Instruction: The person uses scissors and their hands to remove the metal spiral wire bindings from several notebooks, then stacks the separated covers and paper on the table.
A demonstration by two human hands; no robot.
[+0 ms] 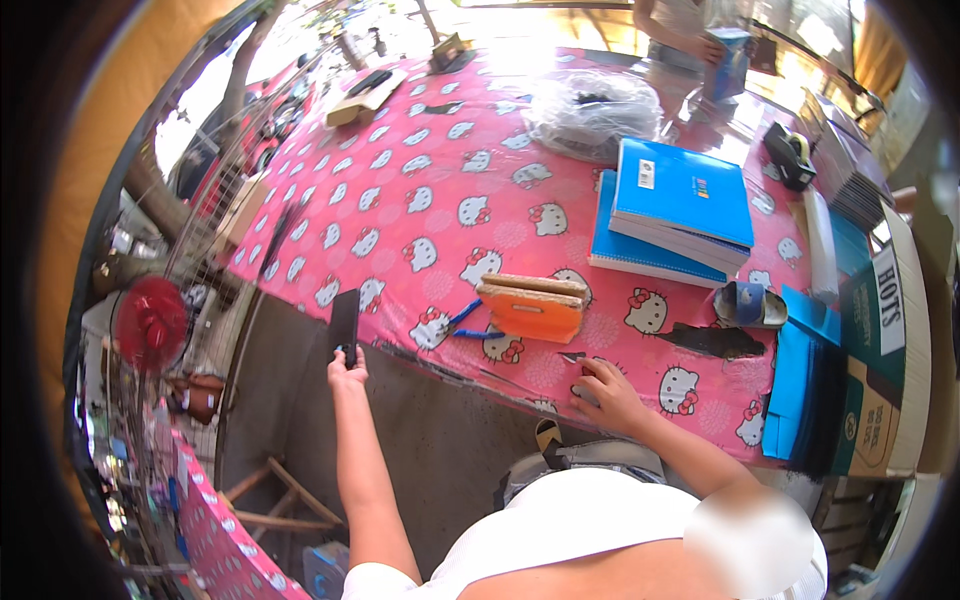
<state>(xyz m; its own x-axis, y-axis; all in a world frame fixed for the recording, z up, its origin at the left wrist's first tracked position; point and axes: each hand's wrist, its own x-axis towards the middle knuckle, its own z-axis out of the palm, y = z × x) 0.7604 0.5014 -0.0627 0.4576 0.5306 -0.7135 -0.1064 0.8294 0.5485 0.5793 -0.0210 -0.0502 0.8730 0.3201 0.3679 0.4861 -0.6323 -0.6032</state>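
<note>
My left hand (347,366), off the table's near edge, grips a long flat black strip (344,322) that stands upright from the fingers. My right hand (606,394) rests on the pink patterned tablecloth (440,225) with its fingers curled. A small pointed dark piece (572,358) shows at its fingertips; its kind is unclear. Just beyond lies an orange block (533,312) with a brown, wood-like top edge. Blue-handled pliers (470,325) lie against the block's left side.
Blue spiral notebooks (682,195) are stacked at the right, near a slipper (750,304), a tape dispenser (790,157) and a cardboard box (880,350). A clear plastic bag (595,115) sits farther back. Across the table a person (680,30) holds a blue book (728,65). A red fan (152,325) stands left.
</note>
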